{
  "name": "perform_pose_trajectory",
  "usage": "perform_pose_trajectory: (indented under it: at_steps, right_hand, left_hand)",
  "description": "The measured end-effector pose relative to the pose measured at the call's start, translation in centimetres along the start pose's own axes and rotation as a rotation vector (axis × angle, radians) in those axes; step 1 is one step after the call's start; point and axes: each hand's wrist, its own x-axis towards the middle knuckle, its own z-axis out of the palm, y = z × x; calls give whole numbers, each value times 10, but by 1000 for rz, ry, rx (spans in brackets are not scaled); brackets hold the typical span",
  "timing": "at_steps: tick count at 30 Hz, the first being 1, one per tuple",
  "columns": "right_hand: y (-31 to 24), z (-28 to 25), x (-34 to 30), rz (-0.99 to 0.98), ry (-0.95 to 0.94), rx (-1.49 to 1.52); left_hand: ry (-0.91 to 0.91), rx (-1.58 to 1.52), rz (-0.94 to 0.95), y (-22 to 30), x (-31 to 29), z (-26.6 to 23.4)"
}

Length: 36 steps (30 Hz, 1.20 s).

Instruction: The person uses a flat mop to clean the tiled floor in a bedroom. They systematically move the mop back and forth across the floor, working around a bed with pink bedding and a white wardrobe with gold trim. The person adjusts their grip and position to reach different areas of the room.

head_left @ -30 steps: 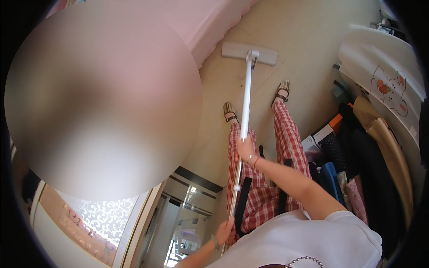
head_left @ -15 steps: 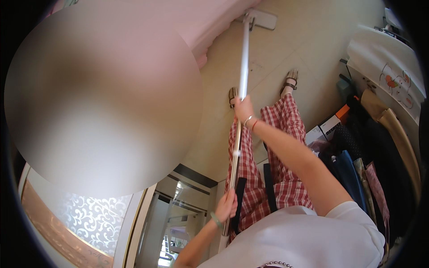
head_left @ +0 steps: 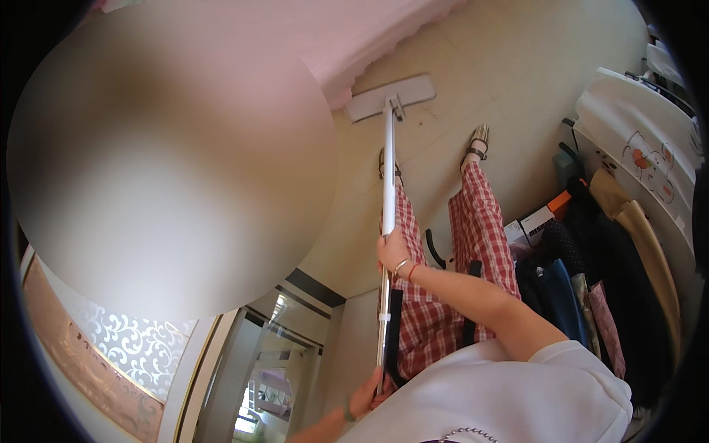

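Observation:
A flat mop (head_left: 389,159) slants down from the floor ahead toward my body. Its wide pale head (head_left: 415,90) lies flat on the beige tiles, with its left end close to the hem of a pink bedspread. My right hand (head_left: 391,249) is wrapped round the silver pole about halfway along. Lower down, near my waist, my left hand (head_left: 365,393) grips the pole's end, its fingers partly covered. Beyond the mop head's near edge, small dark specks dot the floor (head_left: 432,119) by my right foot.
A pink bedspread (head_left: 369,33) hangs to the floor at upper left. On the right, clothes (head_left: 642,258) hang beside a white printed cover (head_left: 628,103), with boxes (head_left: 537,224) beneath. A glass-fronted panel (head_left: 273,354) stands at lower left. A blurred patch hides much of the left.
The mop head has come back toward my feet and swung out beside the bedspread's hem. Both hands have drawn the pole nearer my body.

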Motion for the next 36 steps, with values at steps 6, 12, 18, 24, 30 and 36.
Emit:
perform_pose_trajectory:
  at_steps: [6, 12, 18, 24, 30, 36]
  right_hand:
    - [-38, -88, 97, -181, 270, -121]
    - [-110, -215, 169, -132, 297, 202]
    - [-82, -237, 179, -131, 262, 498]
    - [-11, -123, 108, 25, 205, 723]
    - [33, -19, 17, 206, 24, 866]
    - [25, -3, -13, 322, -21, 732]
  left_hand:
    - [-73, 104, -172, 93, 67, 41]
    - [-6, 465, -23, 186, 142, 113]
    - [66, 625, 44, 193, 142, 133]
    - [301, 648, 21, 128, 84, 46]
    - [421, 783, 61, 46, 2, -24]
    - [394, 535, -60, 20, -19, -57]
